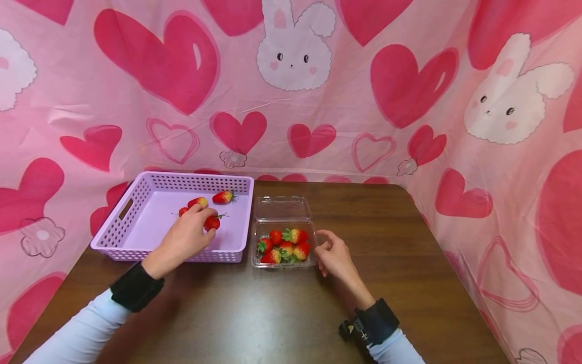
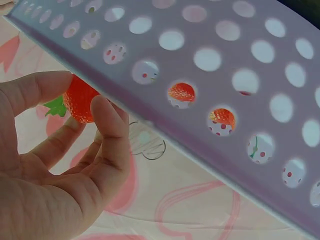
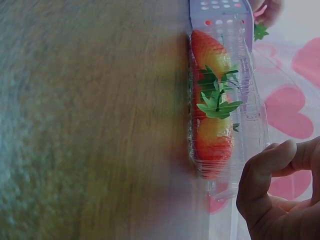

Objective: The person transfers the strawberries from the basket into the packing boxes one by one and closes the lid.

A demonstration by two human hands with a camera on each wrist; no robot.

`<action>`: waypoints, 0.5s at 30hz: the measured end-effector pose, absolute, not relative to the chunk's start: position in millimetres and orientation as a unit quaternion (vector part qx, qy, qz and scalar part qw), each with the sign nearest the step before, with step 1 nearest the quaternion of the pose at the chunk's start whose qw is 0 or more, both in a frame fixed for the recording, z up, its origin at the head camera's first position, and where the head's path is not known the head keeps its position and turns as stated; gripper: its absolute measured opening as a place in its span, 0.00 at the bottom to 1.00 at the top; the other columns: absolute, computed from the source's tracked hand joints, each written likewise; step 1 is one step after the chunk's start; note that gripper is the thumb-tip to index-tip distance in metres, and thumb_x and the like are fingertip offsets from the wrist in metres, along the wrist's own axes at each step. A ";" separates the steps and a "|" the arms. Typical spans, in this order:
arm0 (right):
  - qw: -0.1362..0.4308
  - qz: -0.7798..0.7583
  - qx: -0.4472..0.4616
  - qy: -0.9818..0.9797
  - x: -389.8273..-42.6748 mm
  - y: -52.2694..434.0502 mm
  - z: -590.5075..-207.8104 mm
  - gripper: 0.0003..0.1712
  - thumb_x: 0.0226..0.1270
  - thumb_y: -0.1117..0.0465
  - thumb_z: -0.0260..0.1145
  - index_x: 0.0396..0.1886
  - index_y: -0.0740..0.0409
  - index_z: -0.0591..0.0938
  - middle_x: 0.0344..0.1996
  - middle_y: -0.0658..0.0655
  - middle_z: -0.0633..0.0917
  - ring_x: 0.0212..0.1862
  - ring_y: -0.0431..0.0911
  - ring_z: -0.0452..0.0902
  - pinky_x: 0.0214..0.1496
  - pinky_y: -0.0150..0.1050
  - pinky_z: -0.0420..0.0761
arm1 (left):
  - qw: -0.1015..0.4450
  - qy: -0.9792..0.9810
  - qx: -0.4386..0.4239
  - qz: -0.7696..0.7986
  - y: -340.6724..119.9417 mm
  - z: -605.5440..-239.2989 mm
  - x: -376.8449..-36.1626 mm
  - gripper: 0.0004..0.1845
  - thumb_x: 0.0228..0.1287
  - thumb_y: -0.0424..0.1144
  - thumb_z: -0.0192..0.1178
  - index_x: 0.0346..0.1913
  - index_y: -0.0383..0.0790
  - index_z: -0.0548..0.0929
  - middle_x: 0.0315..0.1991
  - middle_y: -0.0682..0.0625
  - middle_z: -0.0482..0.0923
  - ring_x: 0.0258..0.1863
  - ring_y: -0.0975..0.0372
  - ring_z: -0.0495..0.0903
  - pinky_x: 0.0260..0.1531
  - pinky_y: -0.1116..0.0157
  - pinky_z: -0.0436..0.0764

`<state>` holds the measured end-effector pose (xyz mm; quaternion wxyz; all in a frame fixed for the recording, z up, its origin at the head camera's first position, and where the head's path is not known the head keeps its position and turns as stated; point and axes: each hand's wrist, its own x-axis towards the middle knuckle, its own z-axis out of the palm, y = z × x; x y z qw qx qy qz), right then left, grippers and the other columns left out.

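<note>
My left hand [image 1: 188, 230] reaches over the purple basket [image 1: 150, 217] and pinches a red strawberry [image 2: 80, 100] between thumb and fingers; its green leaves show in the left wrist view. Several other strawberries lie on the basket's floor, one of them a red and yellow strawberry [image 1: 223, 197] near the right wall. Beside the basket stands a clear plastic box [image 1: 283, 207] with its lid folded back, holding several strawberries [image 1: 286, 246]. At the box's right rim, my right hand [image 1: 336, 255] has its thumb and forefinger curled together, pinching the edge.
The basket and box sit side by side on a dark brown wooden table [image 1: 373, 232]. A pink curtain [image 1: 273, 106] with hearts and rabbits hangs behind the table and along its sides. The basket's perforated walls [image 2: 200, 95] rise around its contents.
</note>
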<state>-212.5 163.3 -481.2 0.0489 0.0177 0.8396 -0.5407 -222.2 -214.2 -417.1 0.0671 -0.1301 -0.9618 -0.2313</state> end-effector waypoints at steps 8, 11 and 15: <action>0.048 -0.541 0.015 0.839 -211.5 163.7 -479.5 0.27 0.69 0.72 0.60 0.68 0.61 0.77 0.19 0.57 0.78 0.13 0.46 0.71 0.15 0.39 0.77 | 0.071 -0.961 -0.140 -0.226 -206.9 -416.0 -221.6 0.25 0.57 0.33 0.73 0.59 0.31 0.85 0.51 0.34 0.77 0.45 0.43 0.80 0.52 0.39 0.82; 0.049 -0.542 0.017 0.839 -211.9 163.3 -479.7 0.27 0.69 0.72 0.60 0.68 0.61 0.77 0.19 0.57 0.78 0.13 0.46 0.71 0.15 0.39 0.77 | 0.078 -0.960 -0.146 -0.224 -203.3 -415.2 -220.8 0.24 0.56 0.33 0.73 0.58 0.31 0.85 0.46 0.36 0.77 0.42 0.45 0.79 0.50 0.42 0.84; 0.050 -0.543 0.018 0.838 -212.1 163.1 -479.9 0.27 0.69 0.72 0.60 0.68 0.61 0.77 0.19 0.57 0.78 0.13 0.46 0.71 0.15 0.39 0.76 | 0.081 -0.958 -0.154 -0.227 -197.8 -415.0 -219.6 0.24 0.57 0.33 0.73 0.58 0.31 0.85 0.45 0.36 0.79 0.41 0.46 0.80 0.48 0.43 0.85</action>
